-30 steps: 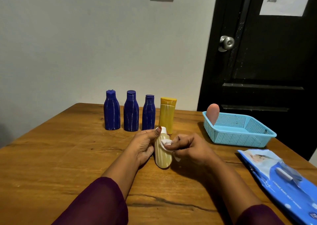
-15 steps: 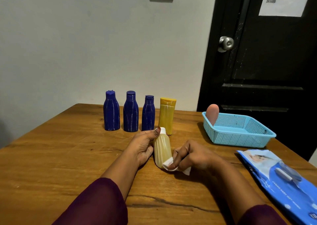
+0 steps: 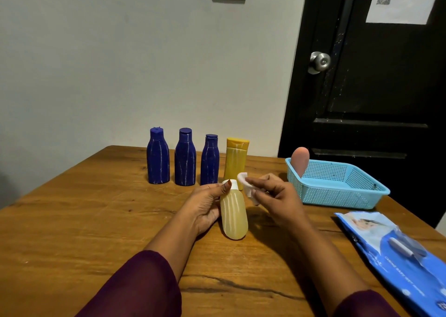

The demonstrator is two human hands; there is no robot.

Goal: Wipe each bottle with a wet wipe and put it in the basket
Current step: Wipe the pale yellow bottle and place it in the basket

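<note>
My left hand (image 3: 205, 205) grips a pale yellow bottle with a white cap (image 3: 233, 214), tilted with its base toward me just above the table. My right hand (image 3: 275, 198) pinches a crumpled white wet wipe (image 3: 245, 182) beside the bottle's cap. Behind them stand three dark blue bottles (image 3: 185, 161) in a row and a yellow bottle (image 3: 236, 162) to their right. The light blue mesh basket (image 3: 337, 196) sits at the right, and a pink bottle (image 3: 300, 159) leans in its far left corner.
A blue pack of wet wipes (image 3: 395, 251) lies at the table's right front edge. The wooden table (image 3: 84, 220) ends at a grey wall behind the bottles. A black door (image 3: 374, 87) with a metal knob stands behind the basket.
My right hand has moved the wipe from the bottle's base up to its cap. The left hand keeps its hold on the bottle in the same place.
</note>
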